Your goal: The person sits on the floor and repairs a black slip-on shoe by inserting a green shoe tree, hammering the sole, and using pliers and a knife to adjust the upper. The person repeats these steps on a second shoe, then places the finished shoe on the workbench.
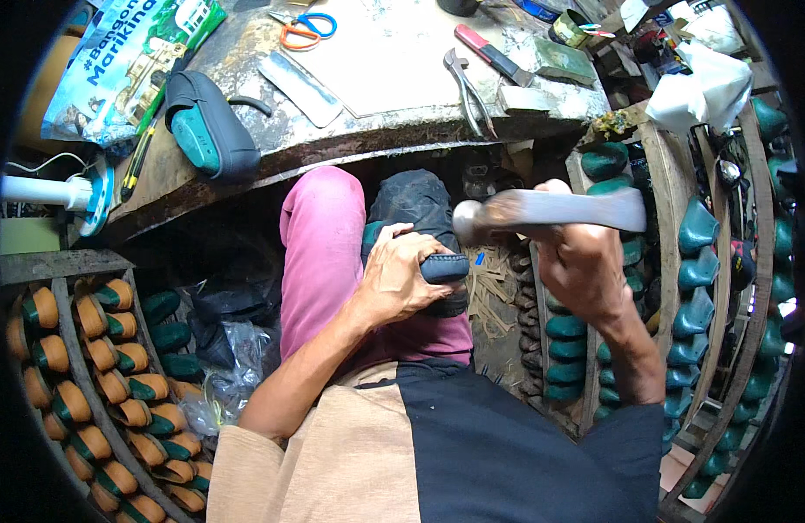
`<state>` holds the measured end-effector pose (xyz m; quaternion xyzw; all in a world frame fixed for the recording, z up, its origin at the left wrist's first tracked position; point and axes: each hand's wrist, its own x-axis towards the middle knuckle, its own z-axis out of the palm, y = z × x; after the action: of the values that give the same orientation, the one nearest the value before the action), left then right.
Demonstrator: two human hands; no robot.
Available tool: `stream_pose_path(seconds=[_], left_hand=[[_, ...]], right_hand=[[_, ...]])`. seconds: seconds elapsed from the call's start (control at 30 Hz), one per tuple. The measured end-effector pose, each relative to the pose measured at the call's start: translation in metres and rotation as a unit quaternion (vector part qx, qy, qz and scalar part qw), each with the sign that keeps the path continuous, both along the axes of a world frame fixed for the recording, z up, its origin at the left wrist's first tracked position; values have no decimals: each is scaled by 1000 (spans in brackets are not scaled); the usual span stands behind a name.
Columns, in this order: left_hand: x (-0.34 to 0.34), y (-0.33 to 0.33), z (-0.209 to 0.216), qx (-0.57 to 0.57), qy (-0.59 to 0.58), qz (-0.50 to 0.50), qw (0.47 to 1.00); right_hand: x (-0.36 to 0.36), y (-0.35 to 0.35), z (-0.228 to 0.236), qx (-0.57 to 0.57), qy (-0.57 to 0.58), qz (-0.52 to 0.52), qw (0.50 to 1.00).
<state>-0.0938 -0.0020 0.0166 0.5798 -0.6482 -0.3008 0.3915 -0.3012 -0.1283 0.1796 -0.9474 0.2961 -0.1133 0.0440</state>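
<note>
My left hand is closed around a dark shoe, pressing it against a black cloth pad over my right knee. A bit of green shows at the shoe's far side; my fingers cover most of the rest. Raised to the right of the shoe, my right hand grips a hammer with a broad metal head. The hammer's head is apart from the shoe, and its handle is mostly hidden by my fingers. On the bench edge at the left rests another dark shoe with a green last inside.
Scissors, pincers, a red-handled tool and a flat metal piece lie on the workbench. Racks of tan shoes stand left, racks of green lasts right. Offcut strips litter the floor.
</note>
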Motion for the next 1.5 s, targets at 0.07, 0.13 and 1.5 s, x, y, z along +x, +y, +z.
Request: stream_pose_path(seconds=[0.07, 0.13, 1.5], left_hand=[[3, -1, 1, 13, 6, -16, 1000], [7, -4, 1, 28, -4, -50, 998], [69, 59, 65, 64, 283, 50, 956]], right_hand=[[0, 5, -9, 75, -95, 50, 991], [0, 3, -16, 80, 212, 3, 974], [22, 51, -34, 165, -322, -63, 930]])
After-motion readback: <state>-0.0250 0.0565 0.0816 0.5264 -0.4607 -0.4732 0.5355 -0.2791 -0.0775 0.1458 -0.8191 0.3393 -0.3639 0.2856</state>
